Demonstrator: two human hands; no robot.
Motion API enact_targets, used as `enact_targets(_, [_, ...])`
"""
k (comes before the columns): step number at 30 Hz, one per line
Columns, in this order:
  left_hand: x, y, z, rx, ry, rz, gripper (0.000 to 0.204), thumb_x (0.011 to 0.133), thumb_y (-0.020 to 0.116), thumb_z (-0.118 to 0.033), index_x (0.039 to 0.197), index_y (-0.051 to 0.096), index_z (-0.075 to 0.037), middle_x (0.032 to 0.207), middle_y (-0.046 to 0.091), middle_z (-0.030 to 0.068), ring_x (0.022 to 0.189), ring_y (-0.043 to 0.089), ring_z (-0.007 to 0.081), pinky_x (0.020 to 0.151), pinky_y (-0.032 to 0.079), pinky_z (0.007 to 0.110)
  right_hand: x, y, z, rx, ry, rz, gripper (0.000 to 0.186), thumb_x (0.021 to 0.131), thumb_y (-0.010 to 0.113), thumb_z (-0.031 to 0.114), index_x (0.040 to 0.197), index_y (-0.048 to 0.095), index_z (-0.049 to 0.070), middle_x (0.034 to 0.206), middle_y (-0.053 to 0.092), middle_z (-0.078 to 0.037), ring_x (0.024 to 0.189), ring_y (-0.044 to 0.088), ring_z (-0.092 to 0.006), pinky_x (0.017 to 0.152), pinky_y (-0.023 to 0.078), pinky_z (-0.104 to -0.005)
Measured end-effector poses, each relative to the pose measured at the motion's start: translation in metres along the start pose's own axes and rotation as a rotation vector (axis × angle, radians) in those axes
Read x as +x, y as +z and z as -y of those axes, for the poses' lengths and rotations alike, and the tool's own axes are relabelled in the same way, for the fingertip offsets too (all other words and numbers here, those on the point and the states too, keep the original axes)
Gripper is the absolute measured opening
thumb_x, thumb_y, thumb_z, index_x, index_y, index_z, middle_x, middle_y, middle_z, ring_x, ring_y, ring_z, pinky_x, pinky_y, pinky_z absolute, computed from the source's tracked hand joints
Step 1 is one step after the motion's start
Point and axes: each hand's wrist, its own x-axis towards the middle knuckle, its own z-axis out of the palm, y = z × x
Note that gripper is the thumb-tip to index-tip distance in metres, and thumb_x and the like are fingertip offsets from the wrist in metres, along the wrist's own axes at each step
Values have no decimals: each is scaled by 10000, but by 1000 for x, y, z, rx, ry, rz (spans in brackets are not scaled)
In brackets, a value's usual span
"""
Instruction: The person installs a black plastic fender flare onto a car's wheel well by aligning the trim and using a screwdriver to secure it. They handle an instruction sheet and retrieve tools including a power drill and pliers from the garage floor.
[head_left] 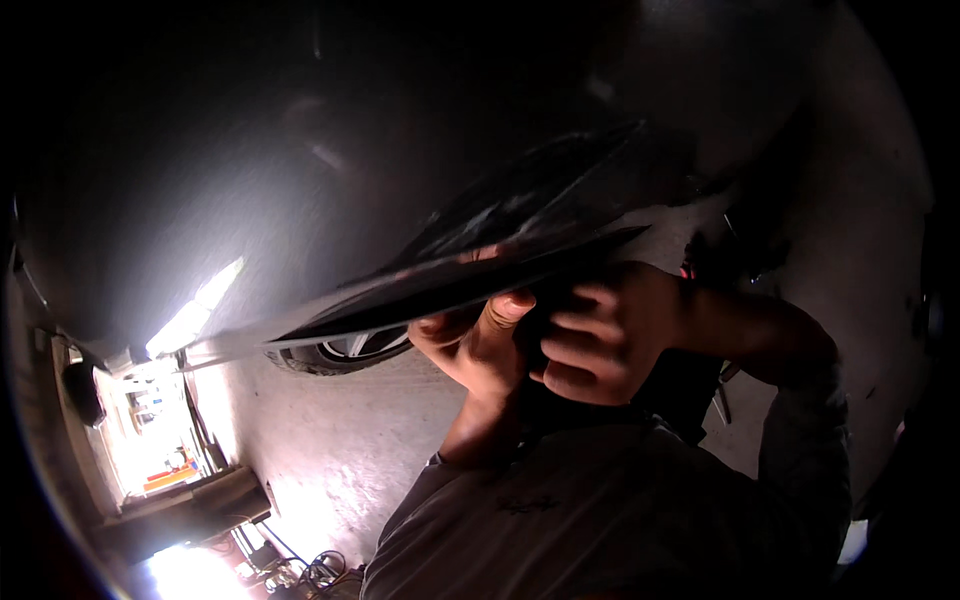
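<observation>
A glossy dark car body panel (pixel 330 210) fills the upper part of the view. Along its lower edge runs a long, black, curved trim strip (pixel 420 300) that tapers at both ends. My left hand (pixel 480 355) is closed at this strip, thumb raised against its lower edge; some fingers are hidden. Just to the right, my right hand (pixel 610 335) is curled with its knuckles toward me, below the strip's right part. Whatever its fingers may hold is hidden in deep shadow.
Beneath the panel, a car wheel (pixel 355 348) rests on the pale concrete floor (pixel 340 430). Bright shelving (pixel 160 440) stands at the left, with cables (pixel 320 575) at the lower left. Dark objects (pixel 725 250) lie on the floor at the right.
</observation>
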Motion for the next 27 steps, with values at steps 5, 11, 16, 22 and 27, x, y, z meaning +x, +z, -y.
enact_targets(5, [-1,-17,-21,-127,-20,-45,419,815,824,-57,1158,599,29,1072,686,70,944,636,149,915,477,267,-4,1,-3,-44,-39,8,230,727,714,161,604,526,114,609,505,-5,578,570,-158,532,439,-300])
enact_targets(11, [6,-9,-20,-35,70,-172,204,851,750,-75,990,637,22,852,667,44,752,599,114,737,490,239,14,-13,5,58,25,111,182,745,747,196,679,597,117,674,508,-11,572,527,-148,518,423,-304])
enact_targets(16, [-2,9,-14,-23,83,-141,225,839,779,-1,1014,637,-1,900,680,36,827,608,116,781,494,248,54,-16,5,215,-5,26,291,761,759,225,632,524,110,651,473,-4,568,509,-146,525,411,-297])
enact_targets(22, [-22,23,41,125,72,-110,395,755,883,-38,1056,641,44,1047,721,100,924,674,158,814,532,271,108,-10,42,437,-107,179,189,693,706,194,631,583,66,554,518,-43,497,563,-189,514,463,-341])
enact_targets(27, [-28,15,60,-150,-32,65,318,887,732,-38,1184,628,11,1098,695,88,992,660,167,913,520,288,124,28,97,763,-260,-2,169,693,681,179,627,599,47,536,551,-54,501,590,-228,467,484,-366])
